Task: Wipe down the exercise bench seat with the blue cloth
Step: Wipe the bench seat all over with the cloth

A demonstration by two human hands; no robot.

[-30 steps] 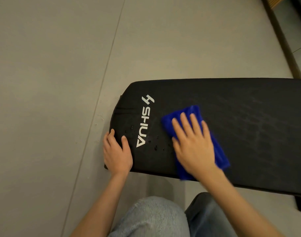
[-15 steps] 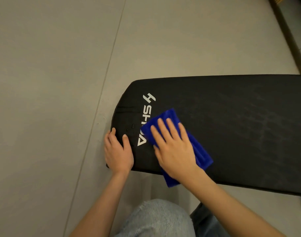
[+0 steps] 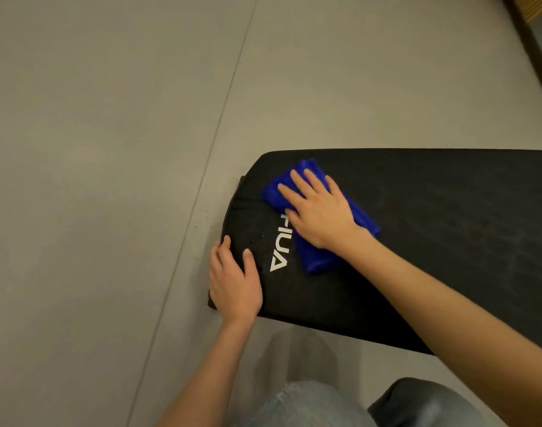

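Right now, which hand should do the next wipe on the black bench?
Probably the right hand. It lies flat on the blue cloth, pressing it onto the bench seat at the white letters. The left hand has no cloth; it grips the seat's end edge, likely steadying it.

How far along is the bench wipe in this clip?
Looks partly done: faint streaks cross the bench seat right of the cloth. In hand: the right hand presses the blue cloth over the logo; the left hand grips the seat's end. Left: droplets beside the logo.
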